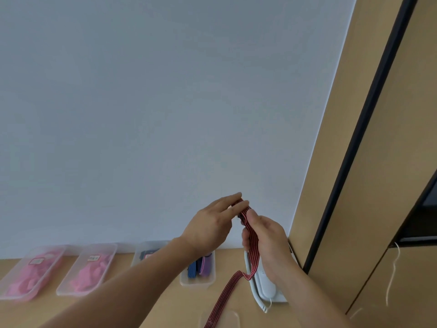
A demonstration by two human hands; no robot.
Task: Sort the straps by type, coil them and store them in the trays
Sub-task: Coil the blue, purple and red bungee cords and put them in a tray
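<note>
A red strap with black stripes (253,254) runs up from the table's front edge to both raised hands. My left hand (212,223) pinches its top end between fingertips and thumb. My right hand (267,240) grips the strap just below, fingers curled round it. Along the wall stand clear trays: two at the left (14,297) (63,292) hold pink straps, and one at the middle (196,281) holds coiled blue-striped and purple straps (199,268). My left forearm partly hides that tray.
A white corded phone (266,285) lies on the wooden table under my right hand. A clear lid or tray (229,318) sits at the front edge. A tan cabinet with a dark edge (354,162) stands at the right, a white cord (392,275) hanging on it.
</note>
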